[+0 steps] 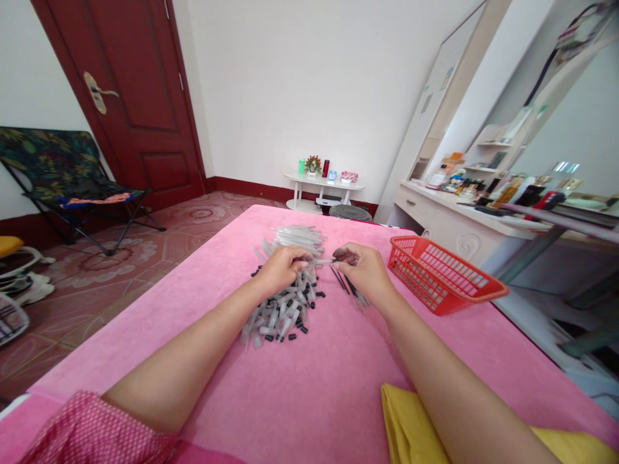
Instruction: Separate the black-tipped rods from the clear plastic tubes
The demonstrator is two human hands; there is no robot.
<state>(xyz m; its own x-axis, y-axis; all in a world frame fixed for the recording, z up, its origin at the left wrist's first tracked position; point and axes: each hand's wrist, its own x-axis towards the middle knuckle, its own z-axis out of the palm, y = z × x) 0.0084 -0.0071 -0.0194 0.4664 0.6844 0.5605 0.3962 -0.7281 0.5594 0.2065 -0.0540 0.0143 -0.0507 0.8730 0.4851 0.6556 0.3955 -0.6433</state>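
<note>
Left hand: in the head view I have the left hand (pixel 285 267) coming in over the loose heap, thumb and fingertips closed on one end of a slim clear piece (pixel 319 261).
Right hand: I see the right hand (pixel 360 265) facing it, fingers pinched at the other end, where something dark shows; blur keeps me from telling whether that is a separate part.
Slim clear piece: roughly level, spanning the gap between the two hands, above the worktop (pixel 319 406), whose covering is pink.
Loose heap: below and beside my left hand lies a mixed heap (pixel 278 316) of short translucent tubes and small black caps, a few caps scattered at its edge.
Long clear tubes: a bundle of long clear tubes (pixel 300 236) lies just beyond the hands, on the far side of the heap.
Black sticks: several thin black sticks (pixel 344 283) lie under and beside my right hand, apart from the heap.
Red basket: an open red basket (pixel 438 283) stands to the right, near the right forearm.
Yellow cloth: folded yellow cloth (pixel 411 422) lies at the near right, partly behind that forearm.
Room: I make out a folding chair (pixel 58 158) by a dark red door (pixel 128 84), a low white table (pixel 324 182) at the far wall, and a cluttered white dresser (pixel 447 216) at right.
</note>
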